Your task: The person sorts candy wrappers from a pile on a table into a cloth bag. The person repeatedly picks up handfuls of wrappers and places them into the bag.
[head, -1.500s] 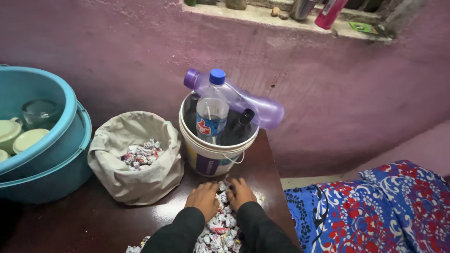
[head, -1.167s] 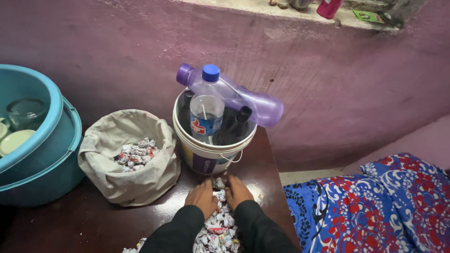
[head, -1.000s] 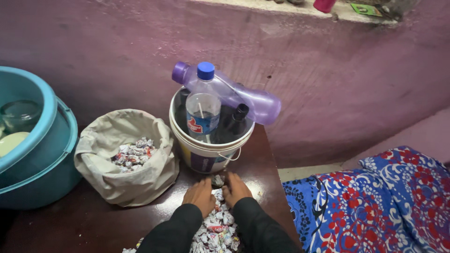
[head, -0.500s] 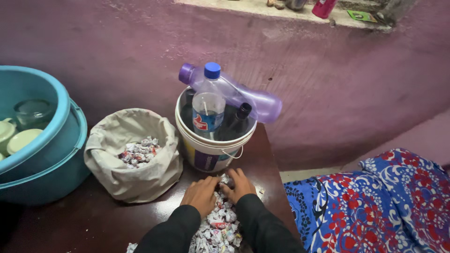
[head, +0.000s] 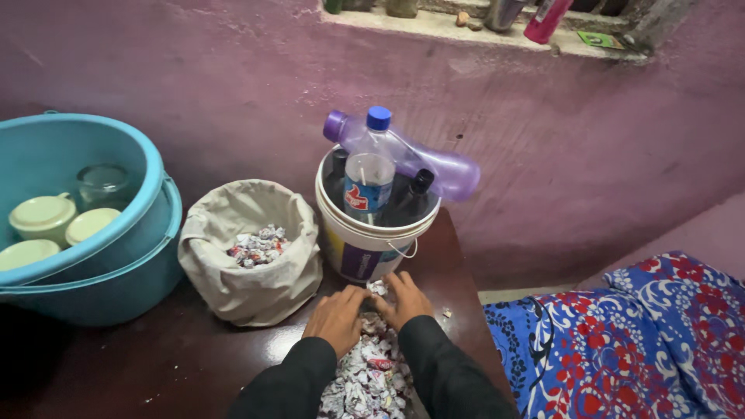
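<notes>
Left hand (head: 336,316) and right hand (head: 405,299) lie cupped, fingers loosely spread, on either side of a heap of crumpled wrappers (head: 367,372) on the dark tabletop (head: 155,357), gripping nothing outright. At 12 o'clock from the hands stands a white bucket (head: 365,248) of bottles. At 10 o'clock sits a cloth bag (head: 248,271) holding more wrappers, with teal tubs (head: 116,271) beyond it at 9 o'clock.

Dark wooden table (head: 155,365), teal tubs (head: 116,279), cloth sack (head: 248,275), white bucket (head: 365,252), wrapper pile (head: 369,380)
</notes>
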